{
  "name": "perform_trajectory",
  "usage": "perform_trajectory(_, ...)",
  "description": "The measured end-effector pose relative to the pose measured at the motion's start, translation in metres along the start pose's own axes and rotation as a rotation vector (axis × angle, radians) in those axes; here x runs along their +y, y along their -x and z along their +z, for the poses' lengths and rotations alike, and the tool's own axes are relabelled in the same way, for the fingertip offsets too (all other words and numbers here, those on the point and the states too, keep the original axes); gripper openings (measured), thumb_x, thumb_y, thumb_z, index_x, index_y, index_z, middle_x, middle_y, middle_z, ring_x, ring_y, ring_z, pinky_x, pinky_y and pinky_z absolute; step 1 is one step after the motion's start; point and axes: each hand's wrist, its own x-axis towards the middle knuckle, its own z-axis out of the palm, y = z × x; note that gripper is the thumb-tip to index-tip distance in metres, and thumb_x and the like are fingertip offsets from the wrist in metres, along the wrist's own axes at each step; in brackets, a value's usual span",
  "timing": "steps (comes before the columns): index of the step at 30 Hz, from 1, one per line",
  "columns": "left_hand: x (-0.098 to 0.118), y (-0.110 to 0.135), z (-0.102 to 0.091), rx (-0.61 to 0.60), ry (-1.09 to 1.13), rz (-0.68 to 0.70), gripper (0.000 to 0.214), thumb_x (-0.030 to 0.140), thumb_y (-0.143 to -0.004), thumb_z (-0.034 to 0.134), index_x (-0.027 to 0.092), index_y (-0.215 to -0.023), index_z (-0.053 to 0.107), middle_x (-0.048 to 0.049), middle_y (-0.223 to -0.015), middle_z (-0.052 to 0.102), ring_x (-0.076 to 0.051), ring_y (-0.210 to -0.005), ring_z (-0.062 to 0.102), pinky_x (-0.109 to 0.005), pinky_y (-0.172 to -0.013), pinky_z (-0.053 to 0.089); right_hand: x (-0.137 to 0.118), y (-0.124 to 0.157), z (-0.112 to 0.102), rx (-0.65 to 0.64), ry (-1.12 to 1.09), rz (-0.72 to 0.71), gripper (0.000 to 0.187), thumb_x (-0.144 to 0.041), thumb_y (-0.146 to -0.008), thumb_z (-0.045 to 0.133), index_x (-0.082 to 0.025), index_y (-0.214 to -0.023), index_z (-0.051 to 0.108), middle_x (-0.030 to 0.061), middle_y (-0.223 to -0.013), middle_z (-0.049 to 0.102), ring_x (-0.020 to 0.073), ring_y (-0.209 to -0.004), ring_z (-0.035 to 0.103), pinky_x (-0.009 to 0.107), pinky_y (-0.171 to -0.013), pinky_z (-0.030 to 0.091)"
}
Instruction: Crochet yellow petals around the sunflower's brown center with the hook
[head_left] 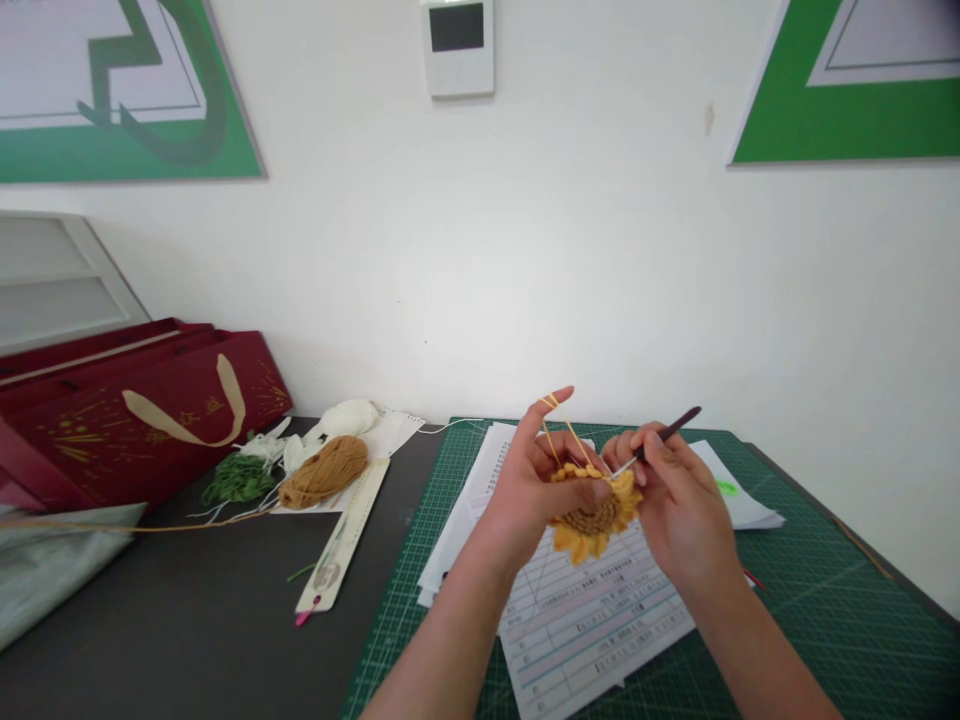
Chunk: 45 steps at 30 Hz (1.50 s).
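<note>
Printed sheets [600, 640] lie near, on the green mat [817, 600]. Yellow crocheted flower [590, 524] above them, between the hands — likely light, soft, floppy; best pinched at the rim. Round, no clear long axis; brown centre faces the viewer. Left hand [529, 490] pinches it, index raised under looped yarn [551, 401]. Right hand [684, 500] grips hook [679, 424] — tip left and near, handle far right.

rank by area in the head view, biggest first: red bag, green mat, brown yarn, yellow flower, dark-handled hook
1. Green mat
2. Red bag
3. Yellow flower and brown yarn: too alike to rank, flower partly covered
4. Dark-handled hook
</note>
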Motion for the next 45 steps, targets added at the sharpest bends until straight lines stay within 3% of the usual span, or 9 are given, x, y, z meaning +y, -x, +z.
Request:
perform_trajectory(4, -0.004, 0.002, 0.005, 0.080, -0.026, 0.031, 0.125, 0.013, -0.064, 0.092, 0.033, -0.160, 0.014, 0.0026, -0.081, 0.070, -0.017, -0.076, 0.063, -0.032, -0.076, 0.047, 0.005, -0.001, -0.001, 0.007, 0.085, -0.044, 0.021, -0.038, -0.098, 0.058, -0.024, -0.083, 0.053, -0.0004, -0.079, 0.057, 0.0168, -0.074, 0.058, 0.031, -0.066, 0.050)
perform_trajectory(6, -0.004, 0.003, 0.007, 0.118, -0.052, 0.056, 0.127, 0.016, -0.065, 0.092, 0.036, -0.160, 0.010, 0.0033, -0.081, 0.069, -0.017, -0.075, 0.063, -0.032, -0.075, 0.047, 0.008, -0.001, -0.001, 0.004, 0.142, -0.094, 0.019, -0.036, -0.097, 0.061, -0.024, -0.084, 0.055, 0.0000, -0.085, 0.059, 0.0168, -0.081, 0.059, 0.031, -0.071, 0.050)
perform_trajectory(11, -0.004, 0.003, 0.010, 0.211, -0.100, 0.130, 0.119, 0.015, -0.066, 0.092, 0.036, -0.158, 0.020, 0.0044, -0.081, 0.066, -0.016, -0.079, 0.062, -0.031, -0.080, 0.048, 0.013, 0.000, -0.004, -0.033, 0.303, -0.206, 0.012, -0.033, -0.091, 0.071, -0.023, -0.088, 0.067, 0.0037, -0.094, 0.066, 0.0209, -0.093, 0.062, 0.035, -0.083, 0.050)
perform_trajectory(16, -0.005, 0.000, 0.005, 0.196, -0.190, 0.115, 0.087, 0.023, -0.076, 0.085, 0.028, -0.149, 0.039, 0.0009, -0.085, 0.067, -0.016, -0.078, 0.062, -0.030, -0.076, 0.047, 0.017, 0.000, -0.006, 0.034, 0.359, -0.216, 0.012, -0.035, -0.095, 0.065, -0.023, -0.096, 0.065, 0.0018, -0.087, 0.066, 0.0185, -0.082, 0.063, 0.031, -0.071, 0.051)
perform_trajectory(21, -0.003, -0.004, -0.005, 0.198, -0.391, 0.158, 0.065, 0.023, -0.083, 0.076, 0.018, -0.141, 0.048, 0.0011, -0.078, 0.065, -0.016, -0.076, 0.060, -0.031, -0.078, 0.047, 0.019, -0.005, -0.011, -0.017, 0.390, -0.150, 0.019, -0.041, -0.094, 0.066, -0.022, -0.092, 0.065, 0.0011, -0.082, 0.068, 0.0170, -0.073, 0.063, 0.028, -0.064, 0.050)
perform_trajectory(27, 0.003, -0.007, -0.015, 0.122, -0.573, 0.120, 0.070, 0.015, -0.076, 0.078, 0.019, -0.140, 0.050, 0.0031, -0.076, 0.065, -0.015, -0.071, 0.057, -0.031, -0.072, 0.046, 0.011, -0.009, -0.019, -0.160, 0.408, -0.018, 0.024, -0.046, -0.092, 0.066, -0.022, -0.089, 0.066, 0.0020, -0.080, 0.069, 0.0165, -0.069, 0.062, 0.027, -0.062, 0.049)
perform_trajectory(36, 0.018, -0.002, -0.019, -0.097, -0.613, 0.023, 0.079, 0.012, -0.076, 0.074, 0.019, -0.148, 0.040, -0.0008, -0.085, 0.068, -0.011, -0.064, 0.048, -0.028, -0.060, 0.036, 0.000, -0.015, -0.025, -0.369, 0.326, 0.165, 0.031, -0.052, -0.088, 0.069, -0.021, -0.084, 0.065, 0.0007, -0.077, 0.065, 0.0158, -0.070, 0.060, 0.028, -0.064, 0.046)
perform_trajectory(40, 0.016, -0.003, -0.019, -0.121, -0.729, 0.041, 0.087, 0.004, -0.070, 0.075, 0.024, -0.148, 0.042, 0.0022, -0.087, 0.067, -0.009, -0.059, 0.036, -0.027, -0.056, 0.031, -0.001, -0.017, -0.029, -0.434, 0.280, 0.260, 0.032, -0.052, -0.086, 0.071, -0.021, -0.084, 0.064, 0.0006, -0.080, 0.064, 0.0163, -0.075, 0.060, 0.028, -0.068, 0.046)
perform_trajectory(45, 0.012, -0.003, -0.020, -0.137, -0.834, 0.039, 0.075, 0.004, -0.070, 0.072, 0.022, -0.140, 0.052, 0.0054, -0.076, 0.062, -0.010, -0.059, 0.036, -0.026, -0.055, 0.032, 0.002, -0.017, -0.031, -0.505, 0.249, 0.356, 0.033, -0.051, -0.083, 0.075, -0.020, -0.081, 0.064, 0.0008, -0.079, 0.062, 0.0171, -0.075, 0.059, 0.030, -0.069, 0.046)
